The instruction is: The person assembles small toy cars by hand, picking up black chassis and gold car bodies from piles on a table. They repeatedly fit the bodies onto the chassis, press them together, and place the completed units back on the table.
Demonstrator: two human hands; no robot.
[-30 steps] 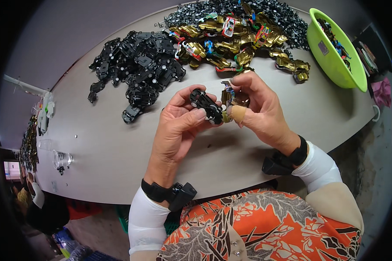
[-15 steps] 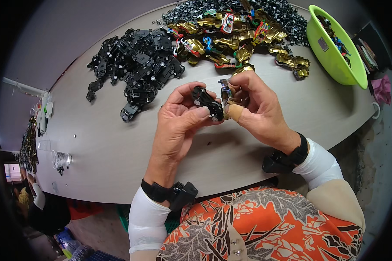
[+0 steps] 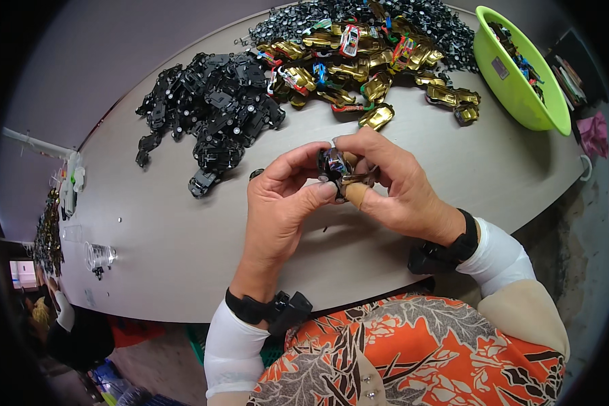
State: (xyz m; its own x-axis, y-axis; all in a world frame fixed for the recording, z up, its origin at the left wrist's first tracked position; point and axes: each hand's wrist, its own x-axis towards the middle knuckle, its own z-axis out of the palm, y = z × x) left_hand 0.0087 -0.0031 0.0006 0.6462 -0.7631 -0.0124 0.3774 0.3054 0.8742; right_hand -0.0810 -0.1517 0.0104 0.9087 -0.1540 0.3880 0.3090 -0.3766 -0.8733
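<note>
My left hand [image 3: 277, 203] is closed around a black toy car chassis [image 3: 323, 178], with the thumb along its near side. A shiny toy car body shell [image 3: 337, 161] is pinched in the fingers of my right hand [image 3: 406, 186], whose thumb wears a tan wrapping. The two parts touch in front of me, above the table. Fingers hide much of both, so whether they are fitted together cannot be told. Beyond my left hand lies a heap of black chassis [image 3: 213, 101]. Past my right hand spreads a pile of gold car shells [image 3: 348, 64], one lone gold shell [image 3: 377, 116] nearest.
Small wheel parts [image 3: 446, 34] are heaped at the far edge of the table [image 3: 169, 250]. A lime-green basin [image 3: 521, 88] with parts stands at the far right. A clear plastic cup [image 3: 100, 255] is at the left. Another person [image 3: 78, 331] sits at the lower left.
The chassis and the shell, held apart side by side before, have come together. My right hand has moved slightly left and both parts have turned.
</note>
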